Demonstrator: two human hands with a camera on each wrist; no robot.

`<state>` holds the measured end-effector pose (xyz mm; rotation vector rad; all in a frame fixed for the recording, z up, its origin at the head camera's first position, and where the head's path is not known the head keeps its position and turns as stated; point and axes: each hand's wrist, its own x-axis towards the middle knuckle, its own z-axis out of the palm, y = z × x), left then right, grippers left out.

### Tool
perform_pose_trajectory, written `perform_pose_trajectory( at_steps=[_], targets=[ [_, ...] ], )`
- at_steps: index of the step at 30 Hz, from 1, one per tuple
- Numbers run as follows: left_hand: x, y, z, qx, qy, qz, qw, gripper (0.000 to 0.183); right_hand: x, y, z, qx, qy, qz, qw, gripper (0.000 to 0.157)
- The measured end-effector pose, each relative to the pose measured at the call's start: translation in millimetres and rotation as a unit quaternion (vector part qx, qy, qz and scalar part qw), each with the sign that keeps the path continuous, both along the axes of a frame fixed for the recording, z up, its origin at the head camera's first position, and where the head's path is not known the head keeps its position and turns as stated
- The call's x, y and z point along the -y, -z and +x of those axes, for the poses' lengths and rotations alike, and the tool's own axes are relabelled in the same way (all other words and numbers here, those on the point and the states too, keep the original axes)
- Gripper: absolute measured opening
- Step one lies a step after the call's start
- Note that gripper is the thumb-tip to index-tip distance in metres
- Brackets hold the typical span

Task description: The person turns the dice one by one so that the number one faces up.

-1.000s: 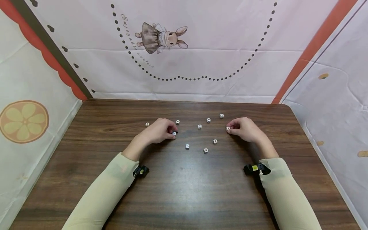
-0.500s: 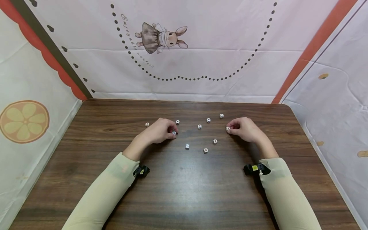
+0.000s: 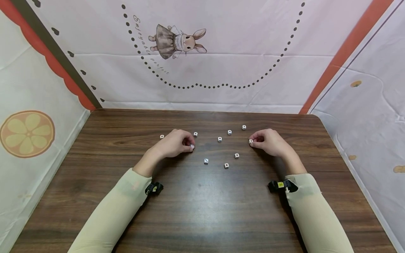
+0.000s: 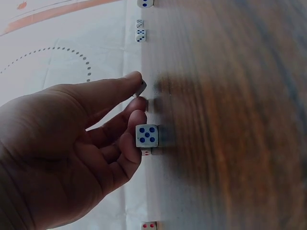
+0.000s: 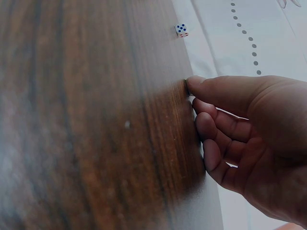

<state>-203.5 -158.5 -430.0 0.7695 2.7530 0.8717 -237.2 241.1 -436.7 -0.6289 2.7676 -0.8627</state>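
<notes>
In the head view my left hand (image 3: 175, 142) pinches a small white die (image 3: 192, 146) between thumb and fingers, low over the table. The left wrist view shows a sliver of this die at the thumb tip, and a die with five blue pips (image 4: 147, 136) in front of the curled fingers. My right hand (image 3: 272, 142) pinches another white die (image 3: 250, 141) at the table surface; its fingers hide that die in the right wrist view. Close beyond my left fingertips sits a die (image 3: 195, 134), and a further one (image 3: 162, 137) lies left of that hand.
Between the hands, several loose dice lie scattered, among them a near-side die (image 3: 226, 166), a three-pip die (image 3: 206, 161) and a far die (image 3: 244, 127). Brown wood-grain table (image 3: 202, 211) runs under everything. A printed cloth (image 3: 240, 42) rises behind the far edge.
The die in my left hand has turned, showing a different face, and the left hand has shifted very slightly. My right hand and the loose dice have stayed put.
</notes>
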Motion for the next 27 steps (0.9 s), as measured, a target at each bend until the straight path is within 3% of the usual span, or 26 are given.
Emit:
perform_pose_trajectory(
  at_steps=[27],
  targets=[
    [1.7,2.4,-2.4,0.005,0.0,-0.014,0.9999,0.01,-0.2,0.3,-0.7,0.003,0.003,0.001,1.0,0.011]
  ],
)
